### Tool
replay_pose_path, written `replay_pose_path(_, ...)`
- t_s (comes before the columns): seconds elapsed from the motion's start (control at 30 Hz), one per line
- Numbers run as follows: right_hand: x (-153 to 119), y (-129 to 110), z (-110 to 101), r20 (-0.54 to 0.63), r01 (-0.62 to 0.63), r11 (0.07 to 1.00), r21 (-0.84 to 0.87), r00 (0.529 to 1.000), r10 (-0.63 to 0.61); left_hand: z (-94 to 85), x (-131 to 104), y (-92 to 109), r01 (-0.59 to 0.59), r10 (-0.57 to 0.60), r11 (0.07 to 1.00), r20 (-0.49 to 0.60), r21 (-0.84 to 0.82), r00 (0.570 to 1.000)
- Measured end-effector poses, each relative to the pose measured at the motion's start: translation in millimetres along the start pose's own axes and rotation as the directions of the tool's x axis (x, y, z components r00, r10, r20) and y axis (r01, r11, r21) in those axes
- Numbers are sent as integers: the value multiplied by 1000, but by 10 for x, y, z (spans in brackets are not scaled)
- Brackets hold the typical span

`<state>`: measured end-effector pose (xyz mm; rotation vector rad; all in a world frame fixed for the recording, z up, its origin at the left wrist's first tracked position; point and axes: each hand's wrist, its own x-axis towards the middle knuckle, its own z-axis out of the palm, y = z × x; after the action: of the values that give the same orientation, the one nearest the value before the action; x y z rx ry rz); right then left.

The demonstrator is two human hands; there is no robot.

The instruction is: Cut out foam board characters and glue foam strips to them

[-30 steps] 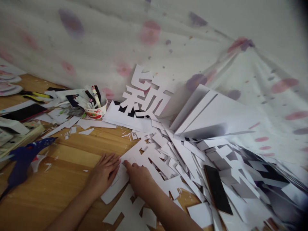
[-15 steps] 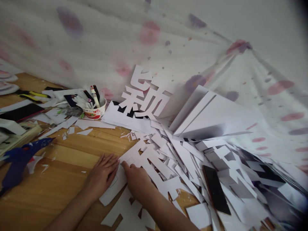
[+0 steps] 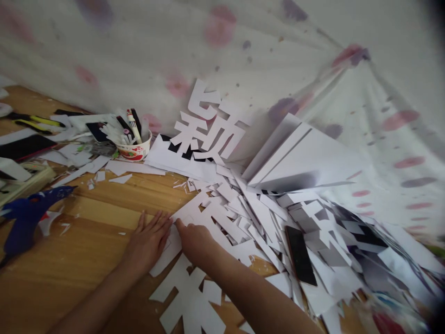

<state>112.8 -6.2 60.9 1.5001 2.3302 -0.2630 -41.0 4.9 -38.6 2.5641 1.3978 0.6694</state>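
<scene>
On the white sheet (image 3: 193,207) under your hands, several angular openings are already cut through; the faint drawn outlines beside your fingers look uncut, so the work seems partly done. The sheet lies flat on the bench (image 3: 111,215), next to loose scraps (image 3: 262,213), thin and matte. Your left hand (image 3: 149,239) presses flat, fingers extended, gripping nothing; your right hand (image 3: 194,239) curls with its index finger on the sheet, but whether its grip holds anything you can't tell.

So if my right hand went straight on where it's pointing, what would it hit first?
Probably your left hand, whose fingers lie just ahead of your right hand's index finger, though their relative height is hard to judge.
</scene>
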Motion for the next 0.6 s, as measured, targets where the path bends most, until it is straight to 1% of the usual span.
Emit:
replay_pose_path(0.33,3,11,2,57,-6,1000,3,998,6,-17,-2,22,9,-9,1000,-7,3,1000)
replay_pose_path(0.6,-31,4,-27,54,-4,1000,-3,999,5,-31,7,38,20,-20,1000,4,3,1000)
